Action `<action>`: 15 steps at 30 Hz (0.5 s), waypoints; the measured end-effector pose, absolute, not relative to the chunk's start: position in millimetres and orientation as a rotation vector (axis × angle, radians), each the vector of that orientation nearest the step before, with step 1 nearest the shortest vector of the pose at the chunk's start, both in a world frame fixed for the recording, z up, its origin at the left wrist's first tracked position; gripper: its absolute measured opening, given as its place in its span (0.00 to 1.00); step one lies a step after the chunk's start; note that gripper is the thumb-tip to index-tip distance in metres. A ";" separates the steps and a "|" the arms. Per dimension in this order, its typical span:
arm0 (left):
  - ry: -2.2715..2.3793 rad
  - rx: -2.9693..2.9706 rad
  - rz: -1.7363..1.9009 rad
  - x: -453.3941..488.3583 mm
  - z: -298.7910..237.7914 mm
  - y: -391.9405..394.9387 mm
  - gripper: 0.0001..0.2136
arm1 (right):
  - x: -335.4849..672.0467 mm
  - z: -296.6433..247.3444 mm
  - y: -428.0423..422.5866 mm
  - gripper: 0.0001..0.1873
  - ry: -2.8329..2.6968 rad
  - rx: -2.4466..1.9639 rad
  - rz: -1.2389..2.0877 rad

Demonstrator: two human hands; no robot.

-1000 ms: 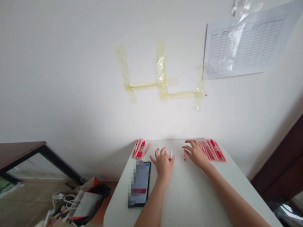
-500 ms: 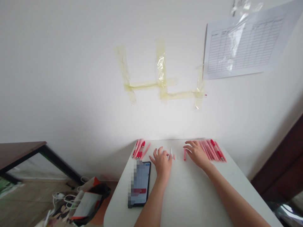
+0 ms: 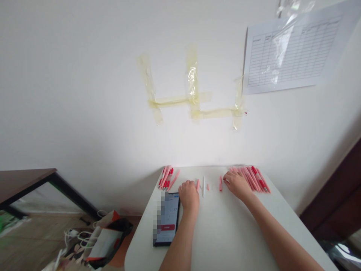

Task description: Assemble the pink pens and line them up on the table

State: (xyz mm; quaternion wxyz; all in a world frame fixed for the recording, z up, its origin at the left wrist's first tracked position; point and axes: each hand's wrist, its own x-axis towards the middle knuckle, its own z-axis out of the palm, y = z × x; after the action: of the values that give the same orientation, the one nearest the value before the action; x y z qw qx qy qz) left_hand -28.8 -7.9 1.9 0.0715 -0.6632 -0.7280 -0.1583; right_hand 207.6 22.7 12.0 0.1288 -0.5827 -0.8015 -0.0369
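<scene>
My left hand (image 3: 188, 195) rests on the white table (image 3: 220, 226) by the phone's top corner, its fingers loosely bent and open, holding nothing that I can see. Just right of it lies a pink pen barrel piece (image 3: 197, 184), then a thin white refill (image 3: 204, 186) and a small pink pen piece (image 3: 208, 186). Another pink barrel piece (image 3: 220, 183) lies just left of my right hand (image 3: 235, 183), whose loosely bent fingers look empty. Part of the row of pink pens (image 3: 251, 178) is behind that hand.
A smaller bunch of pink and red pens (image 3: 167, 177) lies at the table's back left. The phone (image 3: 169, 220) lies along the left side. A wall (image 3: 113, 94) with tape strips and a printed sheet (image 3: 290, 56) bounds the back. A bag (image 3: 105, 241) stands on the floor at left.
My left hand has drawn left, off the refill and small pen pieces, which now show fully. My right hand has shifted slightly right, away from the pink barrel piece; its fingers have curled in.
</scene>
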 end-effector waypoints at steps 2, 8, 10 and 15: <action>-2.193 -1.989 -0.455 -28.6 2.2 -7.6 0.13 | 206.4 14.3 21.2 0.15 -2.335 -1.699 -0.108; -2.178 -1.980 -0.476 -29.2 -0.9 -6.3 0.12 | 205.4 14.5 20.8 0.15 -2.324 -1.705 -0.108; -2.178 -1.976 -0.492 -29.6 -2.1 -5.8 0.12 | 205.8 13.3 21.6 0.15 -2.320 -1.703 -0.117; -2.171 -1.965 -0.540 -30.7 -3.0 -5.6 0.12 | 207.3 8.6 24.2 0.14 -2.302 -1.670 -0.165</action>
State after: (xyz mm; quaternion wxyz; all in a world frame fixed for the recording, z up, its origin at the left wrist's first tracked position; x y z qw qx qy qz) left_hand -30.7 -5.6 -3.0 0.0817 -0.6578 -0.7266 -0.1809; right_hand 207.3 24.2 8.6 0.1457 -0.5799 -0.7995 -0.0575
